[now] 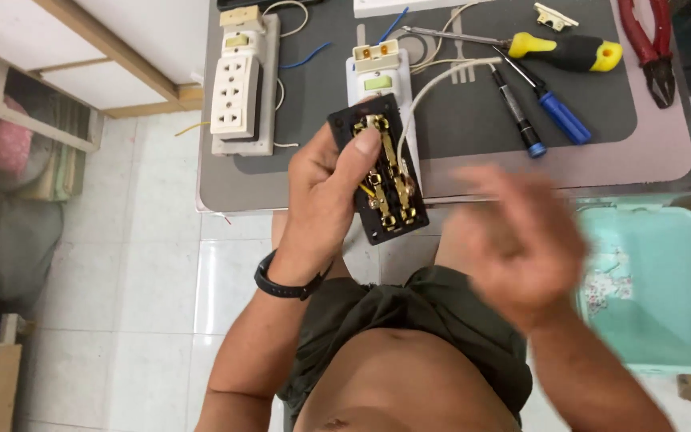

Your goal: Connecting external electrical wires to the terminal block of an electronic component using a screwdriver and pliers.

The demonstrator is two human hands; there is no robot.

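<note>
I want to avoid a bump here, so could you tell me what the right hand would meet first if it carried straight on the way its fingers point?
Probably the black socket insert with brass contacts in the left hand; the right hand is blurred, so depth is uncertain.

Two hands show: the left hand point(321, 200) grips one black socket insert point(380, 170), the blurred right hand point(517, 244) holds nothing. On the table lie three screwdrivers, one yellow-handled point(569, 52), one blue-handled point(557, 114), one dark and slim point(519, 118); one pair of red pliers point(651, 44); two cream outlet strips point(237, 92) point(377, 72); beside it, one teal bin point(653, 292)
</note>
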